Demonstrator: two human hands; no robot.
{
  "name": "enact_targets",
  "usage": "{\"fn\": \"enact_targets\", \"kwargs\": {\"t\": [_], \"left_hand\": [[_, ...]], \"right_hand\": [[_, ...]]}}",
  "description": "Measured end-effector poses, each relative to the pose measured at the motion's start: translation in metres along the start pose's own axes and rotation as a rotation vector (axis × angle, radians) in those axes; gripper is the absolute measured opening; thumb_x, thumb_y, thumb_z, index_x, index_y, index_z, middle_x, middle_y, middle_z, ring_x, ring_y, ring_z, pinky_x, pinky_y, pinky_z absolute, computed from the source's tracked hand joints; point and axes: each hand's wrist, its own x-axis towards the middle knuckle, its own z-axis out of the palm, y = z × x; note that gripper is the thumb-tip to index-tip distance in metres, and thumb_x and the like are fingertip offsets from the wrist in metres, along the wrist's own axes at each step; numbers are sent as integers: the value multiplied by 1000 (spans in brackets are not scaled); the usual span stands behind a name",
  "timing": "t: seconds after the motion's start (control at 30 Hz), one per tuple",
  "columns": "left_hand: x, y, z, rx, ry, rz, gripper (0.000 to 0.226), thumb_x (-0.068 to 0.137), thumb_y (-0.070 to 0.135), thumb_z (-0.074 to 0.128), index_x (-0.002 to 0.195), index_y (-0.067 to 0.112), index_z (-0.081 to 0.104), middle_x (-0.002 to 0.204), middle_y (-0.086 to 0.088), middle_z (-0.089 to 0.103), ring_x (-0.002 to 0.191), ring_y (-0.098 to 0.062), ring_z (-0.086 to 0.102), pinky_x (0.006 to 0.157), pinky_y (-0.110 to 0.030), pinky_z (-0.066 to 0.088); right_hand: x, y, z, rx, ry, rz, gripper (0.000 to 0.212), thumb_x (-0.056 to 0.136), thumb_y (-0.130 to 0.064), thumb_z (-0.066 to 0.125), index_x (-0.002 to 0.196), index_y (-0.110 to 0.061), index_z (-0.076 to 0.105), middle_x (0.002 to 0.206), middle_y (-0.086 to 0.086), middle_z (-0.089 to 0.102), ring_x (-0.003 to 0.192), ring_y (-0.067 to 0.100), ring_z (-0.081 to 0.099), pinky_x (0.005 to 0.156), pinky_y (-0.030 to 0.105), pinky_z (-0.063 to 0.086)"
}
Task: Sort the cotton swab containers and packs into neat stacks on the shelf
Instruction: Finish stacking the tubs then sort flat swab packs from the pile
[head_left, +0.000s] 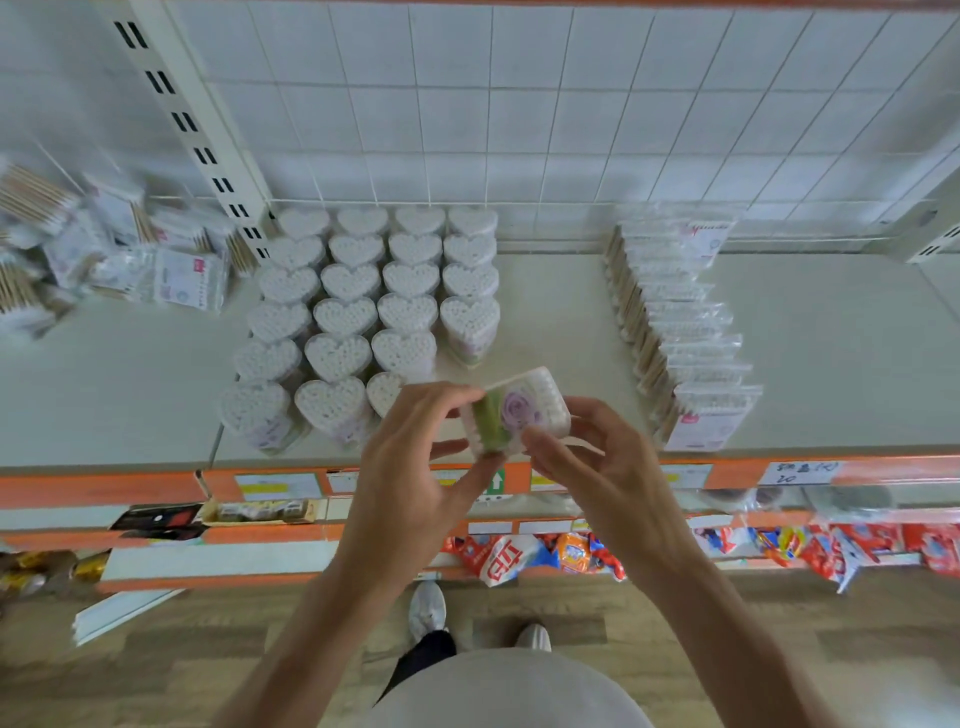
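Clear, stiff plastic, light but likely slick: I hold the heart-shaped swab container (511, 415) above the shelf (561, 322) front edge, my left hand (415, 457) pinching its left side, my right hand (597, 457) pinching its right. Grip the side walls, not the lid. Beyond stand the container rows (363, 306), with an open slot at their front right.

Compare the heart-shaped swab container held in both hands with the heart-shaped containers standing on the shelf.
The held heart-shaped container is tipped on its side, its rose-printed wall facing the camera; the grid of heart-shaped containers stands upright, swab tips up. The held one is off the shelf, pinched between the left hand and right hand; the grid ones sit untouched in rows. Both are clear, heart-shaped and packed with white swabs.
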Motion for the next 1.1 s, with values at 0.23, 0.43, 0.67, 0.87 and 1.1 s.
{"fn": "enact_targets", "kwargs": {"t": [0.23, 0.43, 0.67, 0.87, 1.1], "left_hand": [[-4, -5, -9, 216, -56, 39, 55, 78, 14, 84, 127, 7, 59, 123, -1, 57, 107, -16, 62, 84, -38, 58], [-2, -4, -23, 310, -129, 93, 52, 85, 21, 79, 131, 11, 59, 128, 1, 58, 115, -16, 60, 93, -34, 52], [19, -12, -58, 400, -11, 73, 43, 89, 22, 68, 129, 11, 60, 124, 1, 63, 116, -14, 59, 100, -14, 40], [18, -11, -57, 395, 8, 62, 42, 88, 24, 64, 127, 10, 61, 120, 0, 64, 113, -12, 57, 98, -9, 35], [7, -9, -51, 346, 19, 24, 40, 88, 23, 66, 127, 13, 60, 120, 4, 64, 113, -10, 59, 96, -22, 44]], "right_hand": [[12, -7, 6, 44, 8, -47, 40, 81, -21, 82, 117, -20, 64, 103, -7, 74, 86, 8, 74, 63, 18, 53], [20, -7, 9, -320, 82, -211, 54, 76, -40, 82, 123, -24, 60, 110, -12, 68, 94, 4, 69, 80, 20, 56], [65, 16, 32, -650, 65, -357, 70, 76, -25, 81, 136, -15, 46, 121, 3, 60, 99, 23, 61, 87, 43, 54], [86, 19, 48, -623, 76, -367, 62, 77, -19, 80, 130, -9, 49, 117, 6, 58, 98, 23, 58, 83, 31, 49], [85, 20, 51, -623, 108, -385, 64, 79, -18, 78, 134, -10, 47, 120, 7, 57, 102, 24, 60, 82, 26, 45]]}}
